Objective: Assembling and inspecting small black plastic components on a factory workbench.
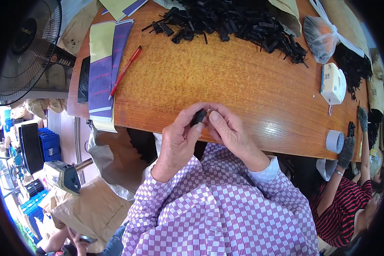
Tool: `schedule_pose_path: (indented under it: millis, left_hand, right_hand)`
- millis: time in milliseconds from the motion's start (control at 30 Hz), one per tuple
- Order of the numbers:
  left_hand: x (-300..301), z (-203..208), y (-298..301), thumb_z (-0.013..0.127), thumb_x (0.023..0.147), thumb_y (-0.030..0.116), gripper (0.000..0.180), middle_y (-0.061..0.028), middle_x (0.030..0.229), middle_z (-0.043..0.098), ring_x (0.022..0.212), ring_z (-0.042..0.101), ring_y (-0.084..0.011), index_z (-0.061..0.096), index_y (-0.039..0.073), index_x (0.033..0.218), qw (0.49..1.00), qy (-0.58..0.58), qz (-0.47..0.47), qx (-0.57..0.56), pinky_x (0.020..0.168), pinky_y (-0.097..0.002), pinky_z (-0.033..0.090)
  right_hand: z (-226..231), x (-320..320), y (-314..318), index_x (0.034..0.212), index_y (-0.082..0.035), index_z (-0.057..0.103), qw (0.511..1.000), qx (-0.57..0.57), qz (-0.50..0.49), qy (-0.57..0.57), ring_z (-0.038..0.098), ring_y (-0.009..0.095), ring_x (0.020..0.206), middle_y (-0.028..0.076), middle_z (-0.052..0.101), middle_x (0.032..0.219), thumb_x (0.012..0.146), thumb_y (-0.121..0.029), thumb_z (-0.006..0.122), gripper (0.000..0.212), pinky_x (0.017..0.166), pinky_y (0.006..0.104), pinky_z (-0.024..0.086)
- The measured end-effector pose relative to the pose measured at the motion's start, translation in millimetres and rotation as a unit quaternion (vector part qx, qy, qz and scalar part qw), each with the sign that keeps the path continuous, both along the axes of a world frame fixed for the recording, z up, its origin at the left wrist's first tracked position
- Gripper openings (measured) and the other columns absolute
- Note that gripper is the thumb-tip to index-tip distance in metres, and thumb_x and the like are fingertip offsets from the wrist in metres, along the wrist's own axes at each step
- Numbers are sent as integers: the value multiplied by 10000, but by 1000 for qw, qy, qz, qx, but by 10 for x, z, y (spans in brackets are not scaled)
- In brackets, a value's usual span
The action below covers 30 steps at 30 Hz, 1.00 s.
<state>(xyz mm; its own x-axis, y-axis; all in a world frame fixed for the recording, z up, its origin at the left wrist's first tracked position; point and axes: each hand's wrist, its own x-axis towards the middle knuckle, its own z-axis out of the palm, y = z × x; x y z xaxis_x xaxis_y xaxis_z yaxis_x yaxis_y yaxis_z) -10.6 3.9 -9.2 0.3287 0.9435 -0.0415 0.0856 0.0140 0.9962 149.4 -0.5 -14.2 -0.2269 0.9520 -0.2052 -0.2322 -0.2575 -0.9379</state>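
Note:
In front of my chest, over the table's near edge, my left hand [178, 134] pinches a small black plastic part [198, 117] between thumb and fingers. Close against it, my right hand [229, 129] is closed, its thumb and fingertips meeting beside the part's end. Whatever those right fingertips grip is too small and hidden to make out. A large heap of similar black plastic parts [230, 23] lies along the far side of the wooden table [179, 77].
At the left lie a red pen [126, 72], purple-and-yellow papers [101, 72] and a fan [25, 42]. On the right are a tissue pack [332, 84], a tape roll [335, 141] and a tied plastic bag [320, 40]. Beyond them, a co-worker's gloved hand [347, 150] handles black parts.

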Motion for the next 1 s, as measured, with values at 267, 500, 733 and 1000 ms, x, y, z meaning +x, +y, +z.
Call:
schedule_pose_path:
  millis: [267,500,733,1000]
  left_hand:
    - [139,28,37,523,892,-48,355,-78,1037,618,938,595,-115,517,15,1242,997,14,70,-23,791,-245,493]
    - [219,80,78,547,850,-67,333,-159,1001,649,910,655,-224,572,10,1173,984,125,79,95,769,-288,515]
    - [165,81,224,547,844,-79,341,-150,996,644,880,658,-231,568,16,1171,961,177,102,187,749,-312,524]
    - [-179,12,175,450,962,113,311,-93,971,598,883,633,-207,443,98,1272,947,-213,95,-220,729,-274,519]
  right_hand:
    - [-32,-87,-5,1296,-11,403,998,-22,3,64,382,26,544,-44,426,703,1002,-225,417,363,460,168,288]
    - [-71,-31,11,1299,-59,413,1000,-5,-4,15,372,15,535,-59,410,671,997,-240,436,353,458,164,289]
    - [-83,-10,285,1302,-69,437,995,40,61,-72,454,46,604,-42,485,699,981,-276,473,384,537,203,387]
    - [14,287,1409,1136,-81,542,780,341,72,-520,632,266,736,157,620,962,880,-129,544,261,661,369,514]
